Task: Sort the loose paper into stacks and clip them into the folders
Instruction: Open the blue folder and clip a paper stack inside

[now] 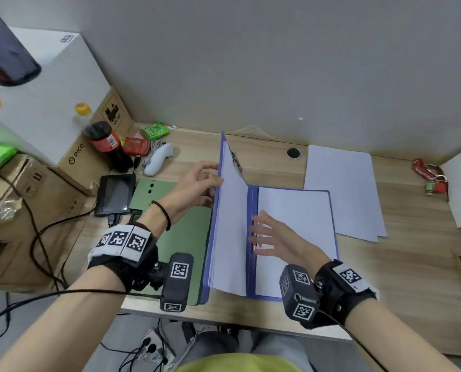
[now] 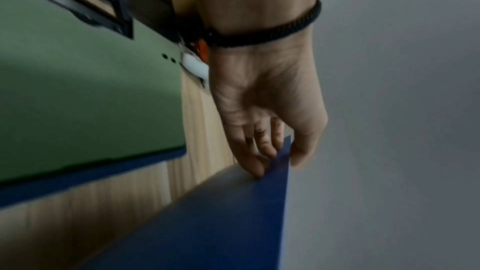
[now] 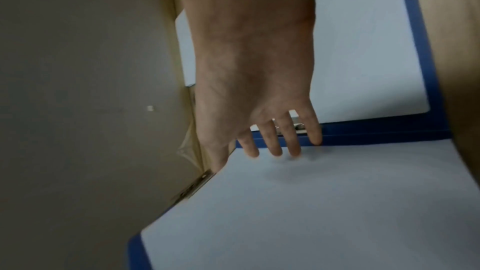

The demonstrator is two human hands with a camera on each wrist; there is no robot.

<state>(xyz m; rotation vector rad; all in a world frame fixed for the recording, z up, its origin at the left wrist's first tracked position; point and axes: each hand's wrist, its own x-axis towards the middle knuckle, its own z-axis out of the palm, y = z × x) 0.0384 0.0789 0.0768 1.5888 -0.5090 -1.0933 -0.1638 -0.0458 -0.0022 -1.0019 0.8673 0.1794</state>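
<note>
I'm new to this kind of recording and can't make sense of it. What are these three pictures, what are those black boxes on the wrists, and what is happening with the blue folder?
There is no machine here: a person works with bare hands at a wooden desk. The wide picture comes from a camera worn on the head. The other two come from the black boxes strapped to each wrist, which look along the hand at the fingers.

The left hand pinches the raised cover of the blue folder. The right hand is open, with its fingers spread near the spine. Paper lies in the folder's flat half. Loose sheets lie to its right, and a green folder lies to its left.
</note>
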